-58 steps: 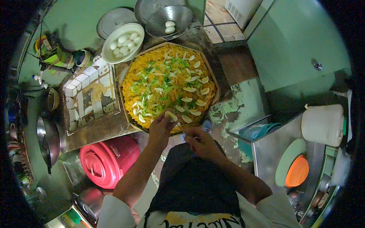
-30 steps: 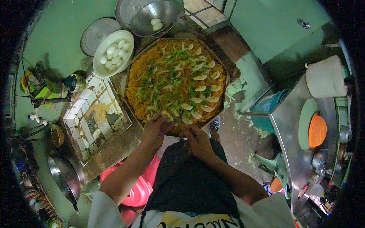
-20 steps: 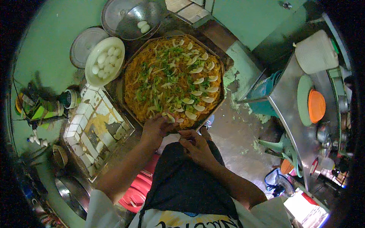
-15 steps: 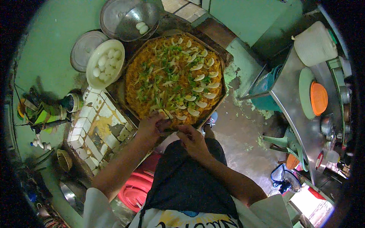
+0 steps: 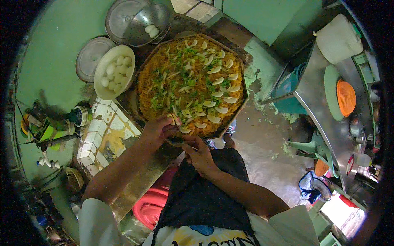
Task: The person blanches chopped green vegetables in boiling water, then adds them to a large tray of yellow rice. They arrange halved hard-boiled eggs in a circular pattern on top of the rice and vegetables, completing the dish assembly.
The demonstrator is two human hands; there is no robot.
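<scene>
Your left hand (image 5: 157, 130) has a cut egg piece (image 5: 174, 119) pinched between thumb and fingers, over the near left part of the tray (image 5: 245, 84). The egg piece lies at those fingertips, up and slightly left of your right hand (image 5: 199, 155), whose fingertips are near but look apart from it. Its long axis seems to slant from upper left to lower right, though the fingers cover part of it. Your left hand is clearly the nearer one. Your right hand has its fingers curled together at the tray's near edge; you can't tell from here whether it grips anything thin. The egg piece looks white with some yellow showing, small and smooth. Beneath it spread orange noodles (image 5: 164, 92) with chopped greens (image 5: 186, 87), and pale egg slices (image 5: 214, 119) dot the right side and near edge. Beyond the tray, to the left, a pale bowl (image 5: 107, 92) holds whole eggs (image 5: 117, 78), and the tray rests on a brown table (image 5: 154, 174)
</scene>
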